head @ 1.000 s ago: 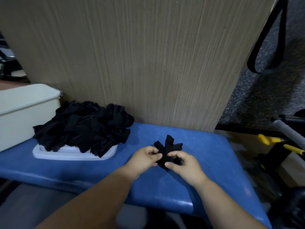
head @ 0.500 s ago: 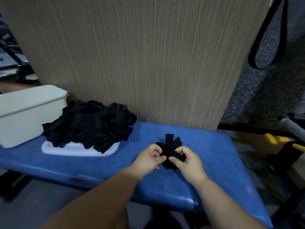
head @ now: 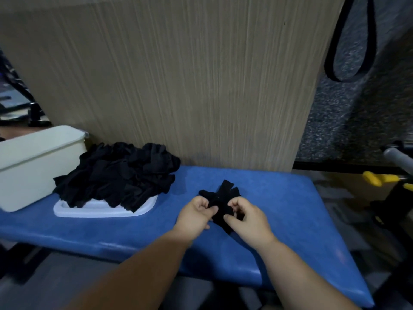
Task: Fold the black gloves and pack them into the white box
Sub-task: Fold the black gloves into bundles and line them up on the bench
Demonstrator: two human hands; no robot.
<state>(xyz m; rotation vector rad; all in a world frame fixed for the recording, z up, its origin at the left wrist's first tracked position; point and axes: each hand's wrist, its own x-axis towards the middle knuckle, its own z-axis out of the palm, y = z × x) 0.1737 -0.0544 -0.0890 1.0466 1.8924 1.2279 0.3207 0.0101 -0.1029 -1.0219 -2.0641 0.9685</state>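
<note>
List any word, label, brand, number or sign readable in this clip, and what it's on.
None: no text is readable in this view.
On the white box, white tray and pile of gloves: no label or print showing.
On the black glove held by the left hand and right hand: no tag or logo visible.
On the wood-grain panel and blue bench: no markings.

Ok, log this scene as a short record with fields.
left hand: pinches the glove
right hand: pinches the same glove
glove: black, bunched between both hands, over the bench
pile: black gloves heaped on a white tray
box: white, left of the pile, inside not visible
</note>
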